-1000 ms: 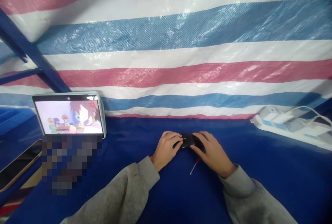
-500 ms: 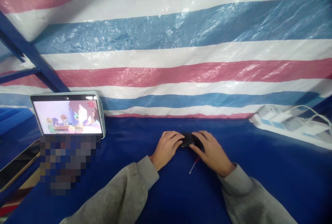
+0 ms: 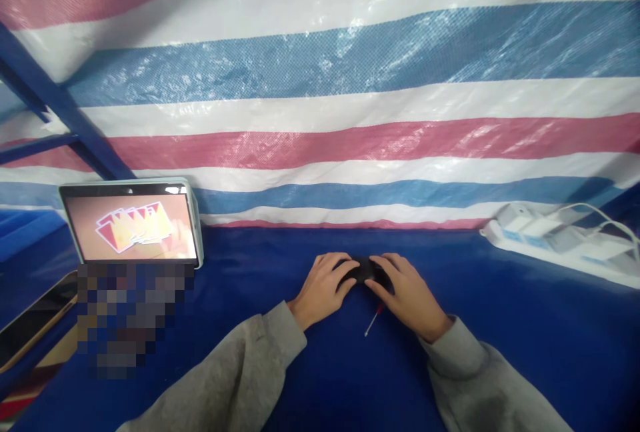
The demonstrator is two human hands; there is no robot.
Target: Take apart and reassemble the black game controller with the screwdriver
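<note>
Both hands are at a small flat black object [image 3: 365, 270] on the blue surface; its kind is not clear. My left hand [image 3: 325, 289] has its fingers curled over the left end, thumb along the near side. The other end is gripped by my right hand [image 3: 407, 292], fingers on the far side and thumb on the near edge. A small screwdriver [image 3: 373, 322] with a red handle and a thin metal shaft lies just below my right thumb, its handle partly hidden by that hand.
A tablet [image 3: 131, 225] playing a cartoon stands at the left, a pixelated patch below it. A phone [image 3: 37, 319] lies at the left edge. At the right is a white power strip [image 3: 560, 245] with plugs and cables. Striped sheeting [image 3: 320, 105] hangs behind the blue table [image 3: 350, 379].
My left thumb and fingertips have shifted slightly on the black object, the thumb a little farther from the fingers. My right hand and the screwdriver look unmoved. The tablet's picture has changed.
</note>
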